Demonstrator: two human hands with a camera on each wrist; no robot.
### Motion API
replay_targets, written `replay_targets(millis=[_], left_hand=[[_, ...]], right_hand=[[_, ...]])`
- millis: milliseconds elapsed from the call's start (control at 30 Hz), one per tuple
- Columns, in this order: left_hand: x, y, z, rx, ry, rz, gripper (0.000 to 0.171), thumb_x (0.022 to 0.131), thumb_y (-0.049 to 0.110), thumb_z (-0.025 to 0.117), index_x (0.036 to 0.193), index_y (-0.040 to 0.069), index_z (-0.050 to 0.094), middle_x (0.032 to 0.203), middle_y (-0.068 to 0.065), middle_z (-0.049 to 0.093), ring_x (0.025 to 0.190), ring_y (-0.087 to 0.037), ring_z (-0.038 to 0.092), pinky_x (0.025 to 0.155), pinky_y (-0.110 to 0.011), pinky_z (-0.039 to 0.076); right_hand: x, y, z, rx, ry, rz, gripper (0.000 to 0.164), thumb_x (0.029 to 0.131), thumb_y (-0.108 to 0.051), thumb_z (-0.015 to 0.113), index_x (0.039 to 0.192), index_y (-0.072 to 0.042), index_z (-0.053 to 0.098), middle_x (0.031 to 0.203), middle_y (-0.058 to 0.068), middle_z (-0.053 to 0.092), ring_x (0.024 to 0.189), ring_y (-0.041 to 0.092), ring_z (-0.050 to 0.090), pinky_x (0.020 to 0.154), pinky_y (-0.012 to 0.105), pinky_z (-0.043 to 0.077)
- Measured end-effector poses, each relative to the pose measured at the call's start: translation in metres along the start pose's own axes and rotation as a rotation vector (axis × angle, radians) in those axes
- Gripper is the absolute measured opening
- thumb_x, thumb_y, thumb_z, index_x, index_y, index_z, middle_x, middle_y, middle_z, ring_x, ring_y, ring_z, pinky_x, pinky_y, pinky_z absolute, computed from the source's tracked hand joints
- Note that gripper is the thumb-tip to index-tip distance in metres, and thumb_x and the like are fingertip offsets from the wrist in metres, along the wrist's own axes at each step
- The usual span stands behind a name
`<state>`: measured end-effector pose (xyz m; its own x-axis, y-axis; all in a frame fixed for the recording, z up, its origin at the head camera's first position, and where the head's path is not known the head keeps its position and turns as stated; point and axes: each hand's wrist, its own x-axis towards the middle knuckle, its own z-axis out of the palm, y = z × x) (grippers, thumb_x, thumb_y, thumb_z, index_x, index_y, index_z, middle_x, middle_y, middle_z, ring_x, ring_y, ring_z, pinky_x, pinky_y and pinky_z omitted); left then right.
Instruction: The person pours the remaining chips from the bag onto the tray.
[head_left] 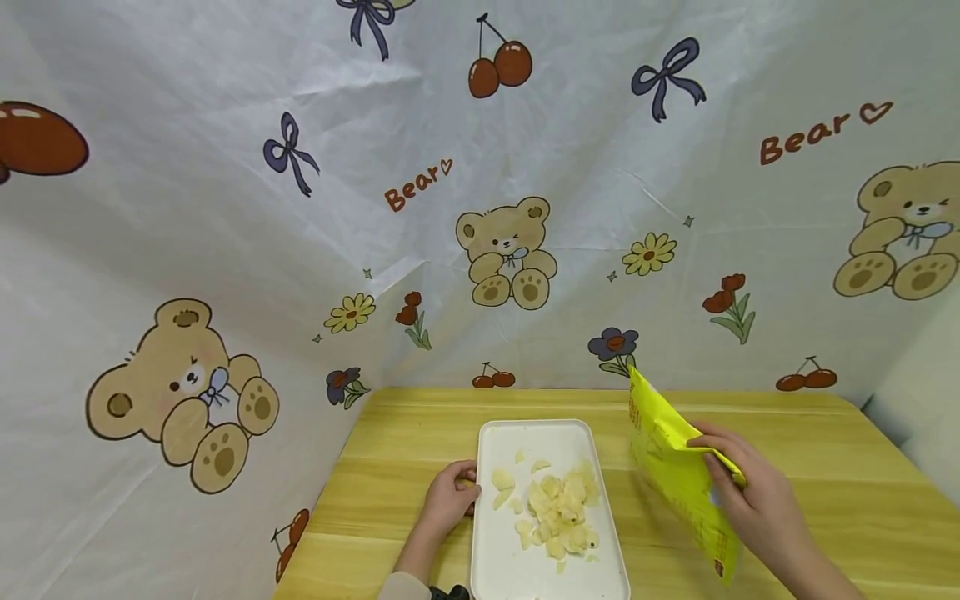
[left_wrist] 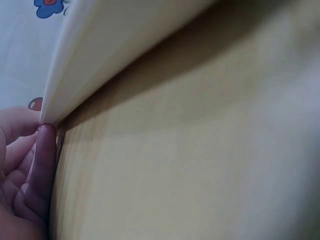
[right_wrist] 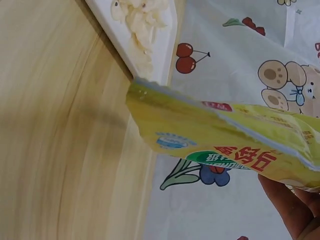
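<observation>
A white rectangular tray (head_left: 517, 579) lies on the wooden table with a heap of pale yellow potato chips (head_left: 558, 512) on it, and some loose pieces to the heap's left. My left hand (head_left: 448, 500) pinches the tray's left edge, with fingertips (left_wrist: 46, 135) against the rim in the left wrist view. To the right of the tray, my right hand (head_left: 757, 496) grips a bright yellow chip bag (head_left: 671, 479) by its side, thumb and fingers folding the film. Red and green printing shows on the bag (right_wrist: 215, 140) in the right wrist view; its contents are hidden.
The light wood table (head_left: 847, 508) runs back to a white cloth backdrop (head_left: 570, 150) printed with bears, bows, cherries and flowers. This cloth also covers the left side. A dark strap (head_left: 450, 592) sits at my left wrist.
</observation>
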<state>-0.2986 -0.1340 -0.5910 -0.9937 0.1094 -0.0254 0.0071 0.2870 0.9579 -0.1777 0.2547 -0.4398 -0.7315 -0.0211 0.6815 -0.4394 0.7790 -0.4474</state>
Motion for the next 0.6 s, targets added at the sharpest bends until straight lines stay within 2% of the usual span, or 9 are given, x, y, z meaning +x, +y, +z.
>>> replay_targets(millis=[267,400,600], left_hand=[[-0.003,0.001,-0.001,-0.033,-0.019,0.012,0.044,0.087,0.004,0.065,0.131,0.002,0.057,0.111,-0.014,0.058,0.072,-0.011,0.055,0.053,-0.025,0.055],[-0.006,0.003,0.0,-0.039,0.0,0.008,0.045,0.087,0.004,0.065,0.131,0.001,0.057,0.112,-0.015,0.058,0.073,-0.012,0.053,0.053,-0.025,0.054],[-0.014,0.023,0.001,-0.018,0.007,0.016,0.043,0.088,-0.001,0.061,0.13,-0.006,0.054,0.113,-0.022,0.057,0.073,-0.014,0.051,0.054,-0.027,0.054]], right_hand=[[-0.008,0.008,0.0,-0.019,-0.033,0.047,0.023,0.092,-0.002,0.059,0.107,-0.019,0.066,0.124,0.008,0.06,0.11,-0.023,0.036,0.084,-0.007,0.029],[-0.012,0.012,-0.001,-0.073,-0.043,0.033,0.023,0.092,-0.004,0.061,0.109,-0.019,0.065,0.125,0.007,0.06,0.109,-0.021,0.037,0.08,-0.007,0.03],[-0.016,0.018,-0.001,-0.18,-0.051,-0.03,0.034,0.08,0.004,0.07,0.107,-0.016,0.065,0.123,0.006,0.06,0.095,-0.006,0.049,0.067,-0.003,0.036]])
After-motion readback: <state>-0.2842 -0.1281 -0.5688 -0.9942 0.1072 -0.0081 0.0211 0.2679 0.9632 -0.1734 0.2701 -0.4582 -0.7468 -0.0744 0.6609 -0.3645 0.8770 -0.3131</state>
